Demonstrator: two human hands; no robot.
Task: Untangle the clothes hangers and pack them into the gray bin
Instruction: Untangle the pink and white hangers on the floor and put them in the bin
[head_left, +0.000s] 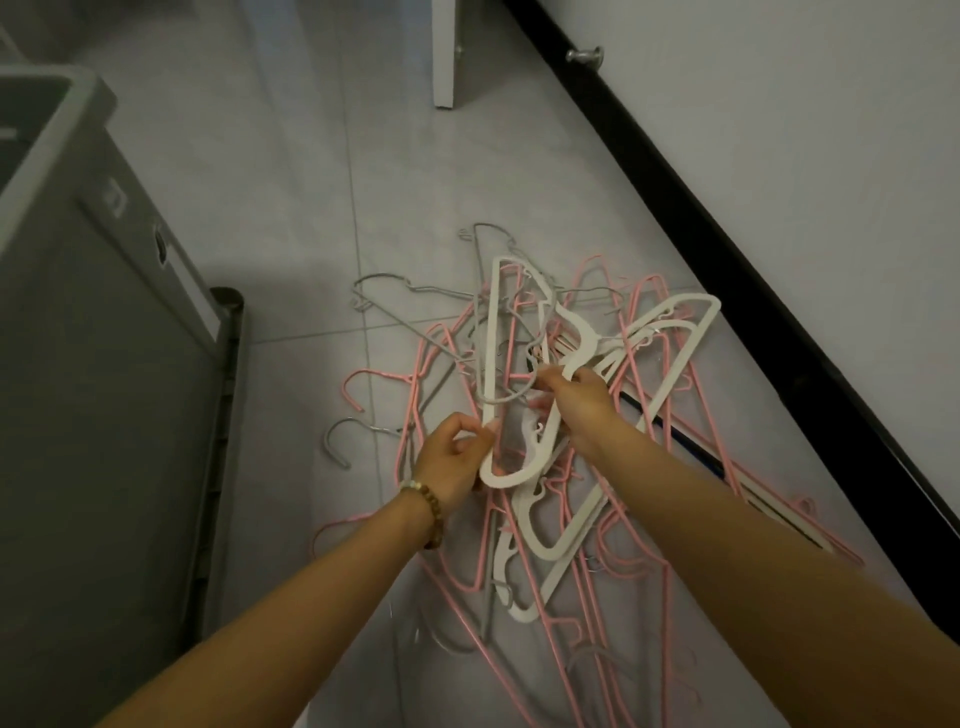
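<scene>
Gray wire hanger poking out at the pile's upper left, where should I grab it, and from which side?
Take the gray wire hanger by its outer shoulder, coming from the left over bare floor. That end lies flat, clear of the pile; its other arm runs into the tangle, where a grip would probably snag.

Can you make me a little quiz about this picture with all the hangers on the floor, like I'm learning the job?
1. True or false: the gray bin stands on the person's left.
2. Which colour is the hanger in the left hand's grip? A pink, B white, C gray.
3. Which wrist wears the bead bracelet?

Key: 1 true. 2 B, white. 3 the left wrist.
</scene>
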